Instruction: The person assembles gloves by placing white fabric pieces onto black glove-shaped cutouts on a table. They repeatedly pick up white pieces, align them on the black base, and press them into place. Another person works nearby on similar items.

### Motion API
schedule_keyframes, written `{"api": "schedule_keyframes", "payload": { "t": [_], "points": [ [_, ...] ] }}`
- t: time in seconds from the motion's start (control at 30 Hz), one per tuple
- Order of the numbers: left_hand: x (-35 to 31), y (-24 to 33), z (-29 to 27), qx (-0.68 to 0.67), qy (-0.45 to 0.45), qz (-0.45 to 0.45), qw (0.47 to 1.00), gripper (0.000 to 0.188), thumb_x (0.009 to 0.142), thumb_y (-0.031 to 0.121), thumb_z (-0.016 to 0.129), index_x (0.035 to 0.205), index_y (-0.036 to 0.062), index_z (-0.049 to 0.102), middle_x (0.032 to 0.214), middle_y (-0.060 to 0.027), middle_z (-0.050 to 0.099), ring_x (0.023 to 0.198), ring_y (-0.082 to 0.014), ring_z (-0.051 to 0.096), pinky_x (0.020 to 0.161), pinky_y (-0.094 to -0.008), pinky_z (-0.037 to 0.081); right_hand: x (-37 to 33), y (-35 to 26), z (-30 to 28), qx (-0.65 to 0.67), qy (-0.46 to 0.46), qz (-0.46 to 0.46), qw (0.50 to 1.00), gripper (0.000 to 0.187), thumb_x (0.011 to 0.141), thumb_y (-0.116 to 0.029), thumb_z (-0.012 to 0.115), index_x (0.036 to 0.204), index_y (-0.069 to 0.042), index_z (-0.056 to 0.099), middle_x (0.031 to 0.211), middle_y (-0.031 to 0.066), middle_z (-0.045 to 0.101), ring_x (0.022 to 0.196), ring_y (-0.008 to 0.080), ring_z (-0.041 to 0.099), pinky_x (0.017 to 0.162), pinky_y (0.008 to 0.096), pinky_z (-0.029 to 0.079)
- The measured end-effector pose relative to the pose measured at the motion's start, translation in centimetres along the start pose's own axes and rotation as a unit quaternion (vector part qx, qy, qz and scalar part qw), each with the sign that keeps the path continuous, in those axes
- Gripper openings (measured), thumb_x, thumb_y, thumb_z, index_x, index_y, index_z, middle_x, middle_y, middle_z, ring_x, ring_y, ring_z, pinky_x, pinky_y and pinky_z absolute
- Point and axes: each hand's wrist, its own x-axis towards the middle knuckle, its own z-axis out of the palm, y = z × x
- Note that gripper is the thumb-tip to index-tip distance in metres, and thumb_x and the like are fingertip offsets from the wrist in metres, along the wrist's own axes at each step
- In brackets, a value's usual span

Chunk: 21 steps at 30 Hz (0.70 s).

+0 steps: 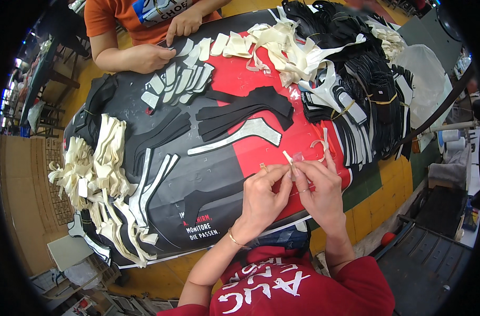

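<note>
My left hand (263,197) and my right hand (321,192) meet over the red part of the table cover, thumbs and fingertips pinched together. A small cream piece (288,156) sticks up between them; fingers hide the rest, so its kind is unclear. A small pinkish, see-through scrap (299,157) shows beside it. Past my right fingers lies a thin cream strip loop (320,143). Just beyond my hands lies a curved white piece with a black edge (245,132). Behind it are fanned black cut pieces (250,108). A dark shaped piece (200,199) lies left of my left hand.
Across the table, a person's hands (153,57) work near several small pale pieces (184,81). Cream strips pile up at the left (111,152) and far side (282,45). Banded black stacks (377,100) and a clear plastic bag (421,79) stand at the right.
</note>
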Motion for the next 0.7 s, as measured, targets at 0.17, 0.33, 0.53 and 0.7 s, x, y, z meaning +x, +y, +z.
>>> {"api": "schedule_keyframes", "payload": {
  "t": [0.17,0.33,0.53,0.7],
  "points": [
    [0.15,-0.18,-0.02,-0.001,0.004,-0.001,1.0,0.01,0.088,0.002,0.068,0.095,-0.0039,0.072,0.087,-0.017,0.073,0.074,-0.032,0.072,0.067,-0.0357,0.056,-0.1,0.24,0.12,0.009,-0.003,-0.005,1.0,0.011,0.093,-0.006,0.065,0.099,0.001,0.071,0.088,0.0121,0.071,0.08,0.0301,0.07,0.112,0.0536,0.038],
    [0.08,0.06,-0.14,-0.053,0.009,-0.055,0.997,0.013,0.092,0.004,0.068,0.1,-0.0041,0.074,0.088,-0.0159,0.075,0.077,-0.025,0.075,0.069,-0.0311,0.057,-0.12,0.41,0.03,0.007,-0.015,-0.004,1.0,0.015,0.095,-0.012,0.064,0.104,-0.002,0.071,0.093,0.0109,0.072,0.087,0.0285,0.07,0.113,0.0562,0.034],
    [0.3,-0.15,-0.68,-0.083,-0.004,-0.12,0.989,0.016,0.094,0.006,0.067,0.104,-0.0047,0.074,0.089,-0.0163,0.076,0.079,-0.0212,0.076,0.07,-0.0294,0.058,-0.21,0.25,0.35,0.017,-0.022,-0.01,1.0,0.015,0.095,-0.012,0.064,0.105,-0.003,0.07,0.095,0.0108,0.072,0.087,0.0287,0.07,0.113,0.0566,0.034],
    [0.27,-0.24,-0.86,-0.084,-0.017,-0.101,0.991,0.016,0.095,0.006,0.068,0.105,-0.0054,0.074,0.088,-0.0106,0.076,0.08,-0.0116,0.071,0.071,-0.0258,0.056,-0.37,0.26,0.31,0.032,-0.012,0.006,0.999,0.015,0.096,-0.012,0.063,0.105,-0.003,0.07,0.095,0.0103,0.072,0.086,0.0286,0.07,0.113,0.0566,0.034]
  ]
}}
